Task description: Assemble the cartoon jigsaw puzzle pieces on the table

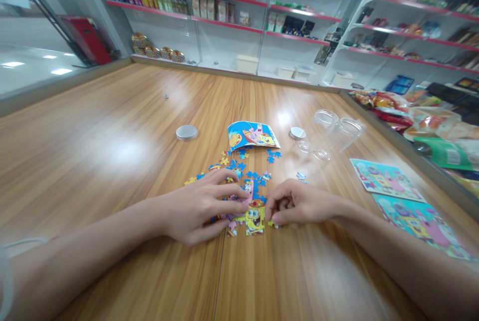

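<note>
A partly joined jigsaw puzzle [255,218] lies on the wooden table, showing a yellow cartoon face and part of a pink figure. My left hand [204,203] rests over its left side with fingers spread, hiding some of the pieces. At the right edge of the puzzle, my right hand [294,203] is curled, thumb and fingertips pinched on a small yellow puzzle piece [275,223]. Loose blue pieces [234,164] are scattered just beyond the hands. Behind them stands a slightly bent picture card [254,135] with the cartoon characters.
Two silver lids [186,133] [298,133] lie beyond the hands. Clear plastic jars [346,131] stand at the right. Nearer are a finished-looking puzzle picture [387,179] and a second picture [422,223]. Packaged goods [422,116] border the table's right edge; stocked shelves [228,21] stand behind.
</note>
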A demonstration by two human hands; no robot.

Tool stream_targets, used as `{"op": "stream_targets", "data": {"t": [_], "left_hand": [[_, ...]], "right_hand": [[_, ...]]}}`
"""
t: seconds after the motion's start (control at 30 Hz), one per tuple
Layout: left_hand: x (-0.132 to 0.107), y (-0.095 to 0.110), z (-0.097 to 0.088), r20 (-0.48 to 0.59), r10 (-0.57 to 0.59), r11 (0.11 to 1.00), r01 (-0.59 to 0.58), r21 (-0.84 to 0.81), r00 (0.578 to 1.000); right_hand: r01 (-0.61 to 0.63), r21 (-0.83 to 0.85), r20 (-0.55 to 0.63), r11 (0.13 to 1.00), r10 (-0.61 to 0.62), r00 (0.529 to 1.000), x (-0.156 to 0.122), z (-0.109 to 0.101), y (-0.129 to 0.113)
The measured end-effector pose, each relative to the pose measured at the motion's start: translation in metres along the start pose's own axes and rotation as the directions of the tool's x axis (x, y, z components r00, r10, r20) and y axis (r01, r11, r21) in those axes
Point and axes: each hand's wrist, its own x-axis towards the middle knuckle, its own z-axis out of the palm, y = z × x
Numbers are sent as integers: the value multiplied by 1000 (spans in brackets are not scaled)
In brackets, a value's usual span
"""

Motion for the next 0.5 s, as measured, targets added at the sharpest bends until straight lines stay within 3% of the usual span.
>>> {"op": "stream_targets", "data": {"t": [0.2,0.5], "left_hand": [[0,1,0,-16,-5,1000,5,-12,1000],[1,0,1,-12,2,1000,-2,-27,1000]], "right_hand": [[-59,56,-52,997,62,997,0,6,-5],[100,-23,-43,995,-101,994,-1,8,3]]}}
